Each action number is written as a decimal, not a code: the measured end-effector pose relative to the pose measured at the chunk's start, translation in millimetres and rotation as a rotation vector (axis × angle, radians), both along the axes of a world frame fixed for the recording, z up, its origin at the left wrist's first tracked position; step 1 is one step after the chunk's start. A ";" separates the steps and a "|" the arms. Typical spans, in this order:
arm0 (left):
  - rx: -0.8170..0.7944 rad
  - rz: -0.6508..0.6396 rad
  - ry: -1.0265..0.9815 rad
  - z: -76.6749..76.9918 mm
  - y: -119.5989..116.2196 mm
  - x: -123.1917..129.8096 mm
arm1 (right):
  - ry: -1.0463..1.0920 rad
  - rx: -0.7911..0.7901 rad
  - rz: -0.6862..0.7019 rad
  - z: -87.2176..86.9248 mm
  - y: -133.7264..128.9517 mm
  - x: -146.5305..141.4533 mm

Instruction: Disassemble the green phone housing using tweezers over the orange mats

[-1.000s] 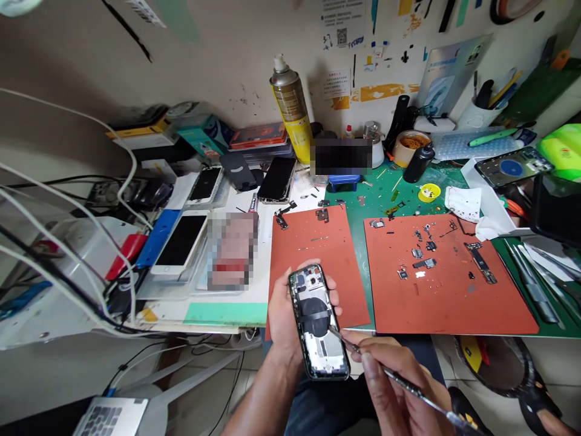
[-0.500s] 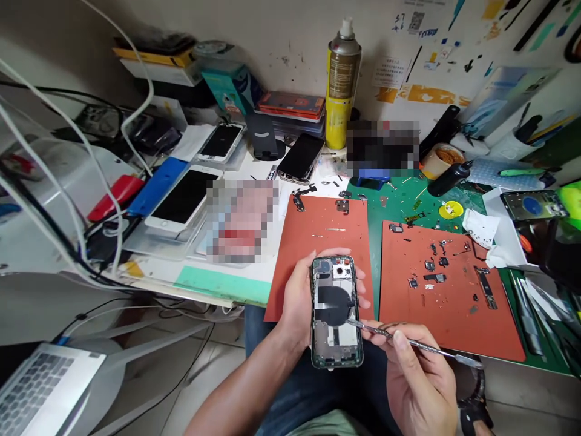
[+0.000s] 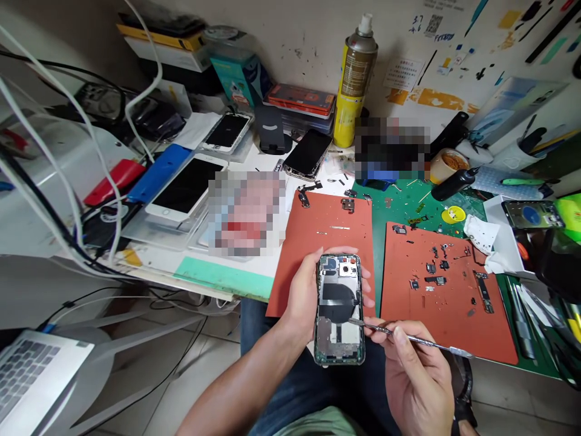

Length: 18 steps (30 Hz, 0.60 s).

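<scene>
My left hand (image 3: pixel 305 293) grips an opened phone housing (image 3: pixel 325 352) from behind, its fingers showing past the right edge. Inside the housing lies a round black charging coil pad (image 3: pixel 334 310), with bare metal and small parts around it. In my right hand (image 3: pixel 415 366) is a thin metal pry tool (image 3: pixel 420 341), pinched between thumb and fingers. The tool's tip sits inside the housing at the pad's lower right edge; whether it is under the pad I cannot tell. The tool's wider end points off to the right.
Two red-brown mats (image 3: pixel 333 227) (image 3: pixel 447 324) lie on the bench, the right one bearing several small phone parts. Phones, including a white one (image 3: pixel 186 188), lie at the left. A yellow spray can (image 3: pixel 347 115) stands at the back. Tweezers and tools (image 3: pixel 521 321) lie far right.
The view has shifted slightly, so most of the bench appears a little farther right. Both hands keep their holds, and the tool's tip stays by the pad's lower right edge.
</scene>
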State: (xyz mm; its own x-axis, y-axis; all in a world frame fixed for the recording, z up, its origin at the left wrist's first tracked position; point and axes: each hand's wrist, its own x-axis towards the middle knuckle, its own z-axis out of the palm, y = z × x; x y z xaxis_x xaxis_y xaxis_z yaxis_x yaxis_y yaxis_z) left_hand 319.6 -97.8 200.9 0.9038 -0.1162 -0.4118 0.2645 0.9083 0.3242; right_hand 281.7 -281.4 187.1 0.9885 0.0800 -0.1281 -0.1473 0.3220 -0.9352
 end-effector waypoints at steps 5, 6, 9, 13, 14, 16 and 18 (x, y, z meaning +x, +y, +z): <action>0.028 0.009 -0.014 -3.9 -1.1 -1.0 | 0.019 -0.002 -0.005 -1.3 0.3 -1.4; 0.035 0.014 -0.017 -4.8 -1.5 -1.2 | 0.024 -0.004 -0.005 -1.6 0.3 -1.7; 0.046 0.026 -0.026 -6.5 -2.6 -1.2 | 0.045 -0.022 -0.004 -2.4 0.3 -2.5; 0.060 0.028 -0.015 -6.0 -3.1 -0.2 | 0.055 -0.038 -0.011 -3.1 1.1 -3.4; 0.062 0.029 -0.014 -5.7 -3.2 -0.1 | 0.056 -0.043 -0.014 -3.3 1.6 -3.7; 0.060 0.033 -0.015 -5.0 -3.5 0.1 | 0.061 -0.052 -0.020 -3.6 2.7 -4.3; 0.060 0.040 -0.015 -4.4 -3.9 0.1 | 0.069 -0.056 -0.030 -4.0 3.9 -5.2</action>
